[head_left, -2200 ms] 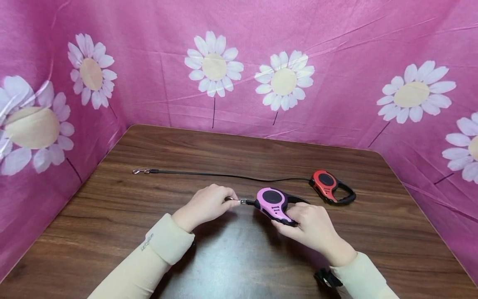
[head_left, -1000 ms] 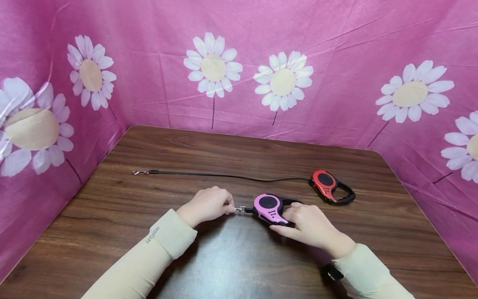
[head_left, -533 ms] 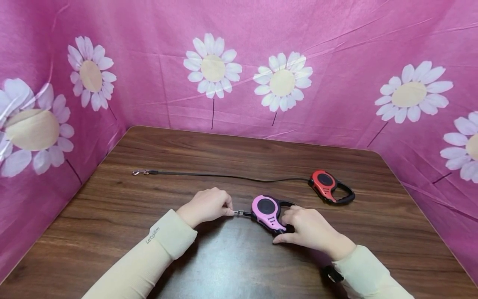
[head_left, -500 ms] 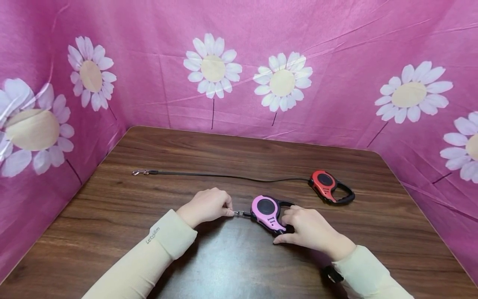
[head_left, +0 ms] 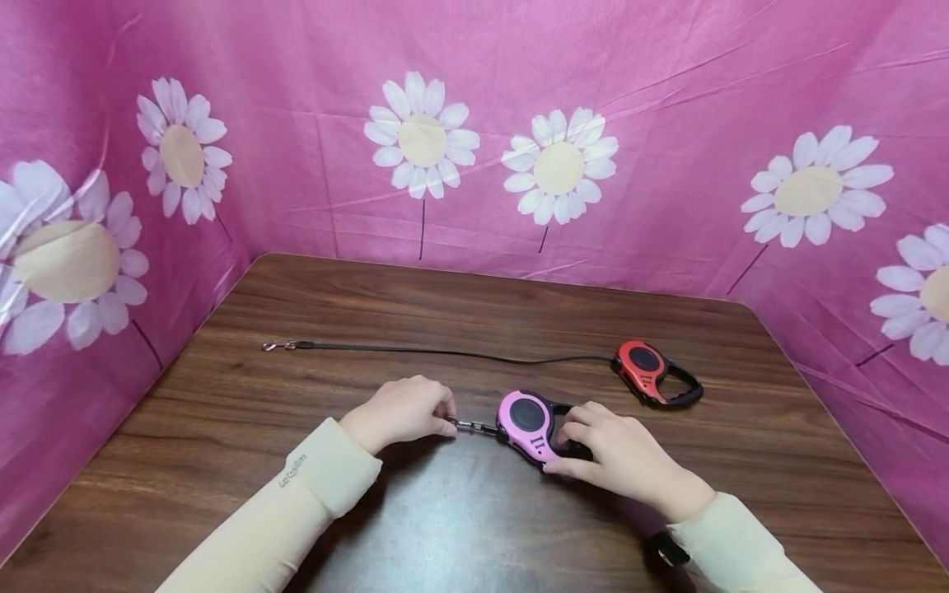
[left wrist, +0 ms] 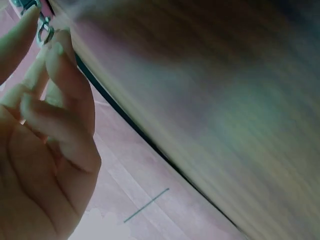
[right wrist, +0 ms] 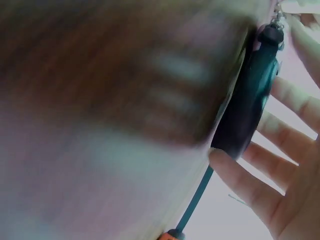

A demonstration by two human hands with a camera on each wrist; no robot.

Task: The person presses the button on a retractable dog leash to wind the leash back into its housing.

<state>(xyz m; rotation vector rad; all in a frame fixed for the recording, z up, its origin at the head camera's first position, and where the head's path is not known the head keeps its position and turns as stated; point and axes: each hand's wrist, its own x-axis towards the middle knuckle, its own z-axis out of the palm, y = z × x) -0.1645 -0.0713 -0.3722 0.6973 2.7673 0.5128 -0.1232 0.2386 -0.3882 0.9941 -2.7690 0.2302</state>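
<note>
A pink retractable dog leash (head_left: 530, 416) with a black loop handle lies on the wooden table, its metal clip (head_left: 469, 425) pointing left. My left hand (head_left: 404, 413) is at the clip's free end. In the left wrist view, the thumb and fingers stand apart around the clip (left wrist: 46, 33), near or touching it. My right hand (head_left: 619, 451) rests at the leash's handle, fingers spread and fairly straight. In the right wrist view, its thumb tip touches the end of the black leash casing (right wrist: 247, 105).
Behind lies a red retractable leash (head_left: 642, 366), its black cord (head_left: 445, 352) drawn out to the left and ending in a metal clip (head_left: 278, 346). A pink cloth with daisies surrounds the table (head_left: 185, 461) at the back and sides.
The pink leash has come down toward me and slightly left. My left hand's pinch on the clip has loosened. My right hand's hold on the handle has loosened too.
</note>
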